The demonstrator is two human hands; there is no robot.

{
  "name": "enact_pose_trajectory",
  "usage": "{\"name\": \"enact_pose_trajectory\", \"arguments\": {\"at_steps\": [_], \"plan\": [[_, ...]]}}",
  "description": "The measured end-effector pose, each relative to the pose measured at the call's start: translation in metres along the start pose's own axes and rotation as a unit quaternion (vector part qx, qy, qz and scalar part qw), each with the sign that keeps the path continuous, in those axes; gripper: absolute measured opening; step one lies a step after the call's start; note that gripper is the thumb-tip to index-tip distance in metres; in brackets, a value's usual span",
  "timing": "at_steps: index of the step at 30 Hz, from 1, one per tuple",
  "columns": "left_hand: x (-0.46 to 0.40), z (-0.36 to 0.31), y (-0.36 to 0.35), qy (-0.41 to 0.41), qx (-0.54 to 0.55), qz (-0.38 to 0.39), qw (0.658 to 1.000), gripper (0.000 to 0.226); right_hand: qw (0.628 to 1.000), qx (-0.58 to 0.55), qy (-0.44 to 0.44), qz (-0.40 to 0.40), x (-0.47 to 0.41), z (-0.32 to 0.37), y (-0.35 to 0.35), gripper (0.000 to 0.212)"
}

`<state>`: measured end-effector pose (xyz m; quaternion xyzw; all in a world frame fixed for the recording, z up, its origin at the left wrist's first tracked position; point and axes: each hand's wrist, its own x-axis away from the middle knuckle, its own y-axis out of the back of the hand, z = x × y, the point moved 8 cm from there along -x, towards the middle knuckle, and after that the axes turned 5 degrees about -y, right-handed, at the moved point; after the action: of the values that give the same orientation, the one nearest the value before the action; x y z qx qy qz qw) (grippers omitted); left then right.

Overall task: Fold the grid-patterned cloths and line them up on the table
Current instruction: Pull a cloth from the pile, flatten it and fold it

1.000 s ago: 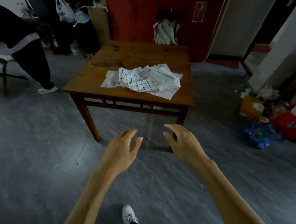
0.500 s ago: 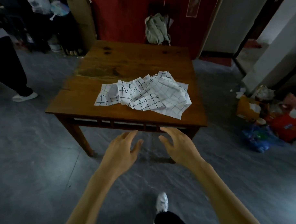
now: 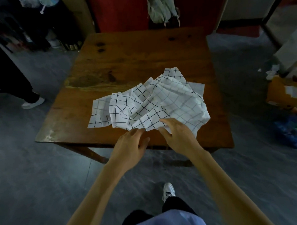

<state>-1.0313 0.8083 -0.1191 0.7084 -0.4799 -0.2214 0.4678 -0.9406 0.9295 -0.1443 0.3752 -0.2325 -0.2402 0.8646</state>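
Head view looks down over a brown wooden worktop with both bare forearms reaching forward from the bottom edge. At far left a dark trouser leg ends in a white shoe on the grey floor. The left hand is stretched out palm down over the near edge of the worktop, fingers nearly straight and loosely spread, thumb out to the right; its fingertips reach the near hem of the grid-patterned cloths, touching or just short of it, and it holds nothing. The cloths lie in a crumpled white heap with black grid lines on the near half of the worktop, running from a flatter piece at the left to a higher, rumpled mound at the right, with the two hands at the middle of its near edge. The right hand is just beside the left, palm down, its fingers relaxed and slightly bent; the forefinger lies on the fabric while the thumb points toward the cloth's edge, and it is not closed on anything. Below, between the arms, a white sneaker stands on the floor. At far right, boxes and blue plastic litter lie on the floor.
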Motion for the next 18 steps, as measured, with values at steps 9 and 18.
{"name": "enact_pose_trajectory", "arguments": {"at_steps": [9,18], "plan": [[-0.092,0.024,-0.014,-0.021,0.024,0.045,0.998,0.046,0.997,0.026,-0.064,0.035,-0.083,-0.027,-0.010,0.047],[-0.195,0.065,0.005,-0.086,0.034,0.053,0.994,0.045,0.992,0.043,-0.118,-0.012,-0.169,-0.024,0.002,0.044]]}}
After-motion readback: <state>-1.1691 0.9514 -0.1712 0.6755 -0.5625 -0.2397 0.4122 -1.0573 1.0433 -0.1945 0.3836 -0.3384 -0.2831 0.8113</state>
